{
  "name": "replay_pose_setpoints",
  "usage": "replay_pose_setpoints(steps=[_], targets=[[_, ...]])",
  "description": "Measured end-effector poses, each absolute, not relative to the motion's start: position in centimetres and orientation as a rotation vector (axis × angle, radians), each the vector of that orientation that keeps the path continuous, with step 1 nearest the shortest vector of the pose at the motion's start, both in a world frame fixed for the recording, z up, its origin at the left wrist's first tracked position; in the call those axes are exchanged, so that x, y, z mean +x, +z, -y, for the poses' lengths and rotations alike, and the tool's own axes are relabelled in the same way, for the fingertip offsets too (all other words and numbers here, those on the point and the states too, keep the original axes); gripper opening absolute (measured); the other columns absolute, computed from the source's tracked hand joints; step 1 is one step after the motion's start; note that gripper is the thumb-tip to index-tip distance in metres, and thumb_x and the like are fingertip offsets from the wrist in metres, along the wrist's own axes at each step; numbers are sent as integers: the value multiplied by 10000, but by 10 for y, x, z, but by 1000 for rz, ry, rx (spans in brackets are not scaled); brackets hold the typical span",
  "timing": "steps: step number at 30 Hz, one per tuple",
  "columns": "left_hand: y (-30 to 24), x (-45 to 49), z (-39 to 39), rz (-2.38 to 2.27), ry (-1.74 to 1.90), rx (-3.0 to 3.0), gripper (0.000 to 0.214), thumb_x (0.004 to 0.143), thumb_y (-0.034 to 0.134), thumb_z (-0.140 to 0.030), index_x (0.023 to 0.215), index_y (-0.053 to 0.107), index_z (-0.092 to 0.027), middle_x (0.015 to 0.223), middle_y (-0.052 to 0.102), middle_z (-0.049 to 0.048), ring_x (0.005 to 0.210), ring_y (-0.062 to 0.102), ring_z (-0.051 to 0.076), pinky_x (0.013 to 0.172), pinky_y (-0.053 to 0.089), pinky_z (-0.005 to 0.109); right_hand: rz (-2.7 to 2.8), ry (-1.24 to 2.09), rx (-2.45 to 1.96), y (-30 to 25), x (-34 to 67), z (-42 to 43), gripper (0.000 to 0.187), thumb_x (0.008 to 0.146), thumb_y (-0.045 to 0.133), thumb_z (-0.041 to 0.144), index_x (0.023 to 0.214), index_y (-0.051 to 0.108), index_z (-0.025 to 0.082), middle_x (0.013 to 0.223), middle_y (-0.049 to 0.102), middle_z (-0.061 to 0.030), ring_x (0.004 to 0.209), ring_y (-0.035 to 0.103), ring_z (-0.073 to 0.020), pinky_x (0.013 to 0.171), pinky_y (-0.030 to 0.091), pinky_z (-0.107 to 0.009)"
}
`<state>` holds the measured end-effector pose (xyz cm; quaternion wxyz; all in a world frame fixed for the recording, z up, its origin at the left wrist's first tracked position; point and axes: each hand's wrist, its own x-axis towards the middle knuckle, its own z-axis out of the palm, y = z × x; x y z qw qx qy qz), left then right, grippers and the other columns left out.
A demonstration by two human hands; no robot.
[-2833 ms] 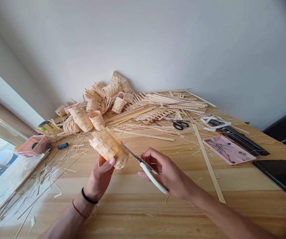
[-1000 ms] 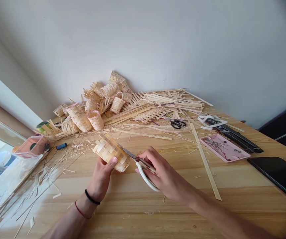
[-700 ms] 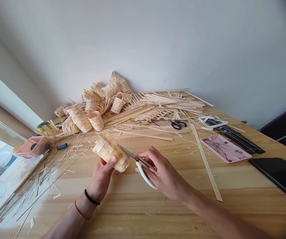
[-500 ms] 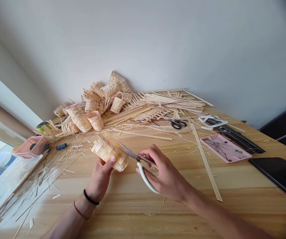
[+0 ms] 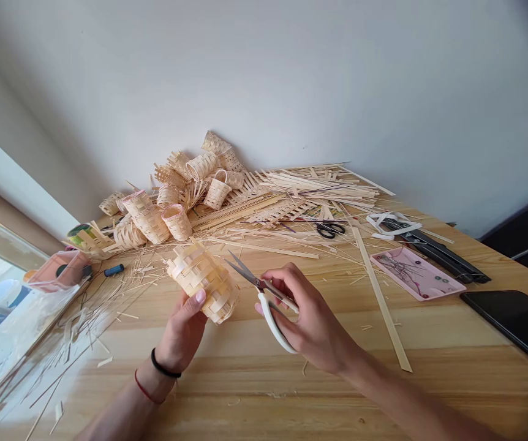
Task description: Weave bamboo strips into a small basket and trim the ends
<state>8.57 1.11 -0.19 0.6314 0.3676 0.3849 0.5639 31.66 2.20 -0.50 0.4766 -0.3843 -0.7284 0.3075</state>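
My left hand [image 5: 182, 331] grips a small woven bamboo basket [image 5: 202, 280], held on its side just above the wooden table [image 5: 264, 380], thumb pressed on its wall. My right hand [image 5: 307, 321] holds white-handled scissors [image 5: 264, 294], fingers through the loop. The blades stand slightly apart and point at the basket from its right, a short gap away from it.
A heap of finished small baskets [image 5: 176, 190] and bamboo strips [image 5: 301, 196] lies at the back. Black scissors [image 5: 331, 229], a pink tray [image 5: 415, 274], a long strip [image 5: 381, 300], a dark tablet [image 5: 516, 324] and a pink container [image 5: 59, 269] are around.
The scissors were at the basket's rim; now they have drawn back to the right with blades parted. My left hand has turned and lifted the basket slightly.
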Motion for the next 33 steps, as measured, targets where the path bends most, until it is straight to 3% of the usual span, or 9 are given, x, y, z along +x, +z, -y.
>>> replay_pose_setpoints(steps=[12,16,20,25,33], targets=[[-7,87,-15,-1032,1308,909,779,732,891,-614,1374,666,-234,1305,753,113,1320,624,376,1083,508,472,1785,744,-950,-7,316,-24,170,972,689,253,1112,593,243,976,569,-29,822,578,-190,792,536,-337],[-11,84,-15,-1081,1298,1018,744,812,827,-626,1398,630,-212,1388,707,143,1318,619,381,1093,493,501,1779,743,-954,-9,316,-24,160,986,664,260,1130,597,244,987,570,-32,814,583,-186,781,537,-334],[-12,80,-14,-1132,1292,1138,666,864,817,-530,1408,606,-209,1311,734,135,1301,619,365,1070,498,482,1746,715,-978,-8,316,-24,168,973,692,280,1115,608,245,1005,598,-42,805,600,-189,761,542,-332],[-4,82,-12,-1129,1268,1168,693,771,917,-361,1382,611,-243,1294,743,92,1225,657,329,1021,509,409,1702,747,-1017,-6,315,-25,157,972,690,306,1090,612,238,991,622,-43,798,627,-188,749,546,-337],[2,91,-10,-1180,1316,1316,722,767,920,-320,1401,577,-264,1292,713,87,1227,626,324,1082,458,422,1662,848,-1027,-3,315,-26,174,960,688,336,1075,613,230,1006,636,-47,830,642,-191,731,536,-336]])
